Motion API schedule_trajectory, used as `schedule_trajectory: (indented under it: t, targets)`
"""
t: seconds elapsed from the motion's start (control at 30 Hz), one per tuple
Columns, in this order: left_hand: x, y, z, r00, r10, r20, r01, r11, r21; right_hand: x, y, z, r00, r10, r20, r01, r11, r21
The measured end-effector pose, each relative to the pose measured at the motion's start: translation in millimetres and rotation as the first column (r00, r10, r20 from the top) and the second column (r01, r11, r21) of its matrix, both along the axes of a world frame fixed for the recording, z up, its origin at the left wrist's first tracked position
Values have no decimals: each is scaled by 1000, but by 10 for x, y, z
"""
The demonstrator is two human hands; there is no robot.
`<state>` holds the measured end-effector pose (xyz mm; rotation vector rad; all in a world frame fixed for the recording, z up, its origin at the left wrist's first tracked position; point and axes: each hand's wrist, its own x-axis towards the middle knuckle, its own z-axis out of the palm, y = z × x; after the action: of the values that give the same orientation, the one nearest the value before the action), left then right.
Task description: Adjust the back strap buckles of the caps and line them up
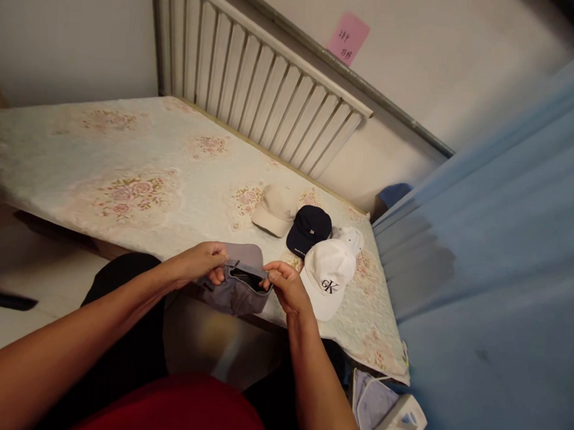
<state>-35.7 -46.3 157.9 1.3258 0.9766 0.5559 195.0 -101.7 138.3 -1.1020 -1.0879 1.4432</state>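
Note:
A grey baseball cap (239, 297) is held over the near edge of the table, its back opening and strap facing me and its brim pointing away. My left hand (208, 262) grips its left side near the strap. On the right side, my right hand (285, 283) pinches the edge by the opening. Beyond it on the table lie a beige cap (275, 209), a navy cap (310, 228) and a white cap with black letters (329, 273). Another pale cap (351, 237) is partly hidden behind the white one.
The table (174, 141) has a floral cloth and stands against a white radiator (257, 75). A blue curtain (499, 269) hangs along the right. A power strip (402, 426) with cords sits at lower right. A pink note (348, 37) is on the wall.

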Motion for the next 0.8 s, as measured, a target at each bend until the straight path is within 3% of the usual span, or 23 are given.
schedule_trajectory:
  t: [0.23, 0.67, 0.8]
  targets:
    - [12, 35, -38, 1000, -2, 13, 2, 1000, -3, 22, 17, -40, 993, -30, -113, 29, 1000, -11]
    - [23, 34, -53, 990, -21, 139, 28, 998, -50, -2, 13, -45, 995, -62, -79, 59, 997, -44]
    - [39, 66, 6, 988, -107, 108, 111, 993, -31, 18, 97, 3, 996, -69, -64, 69, 998, -13]
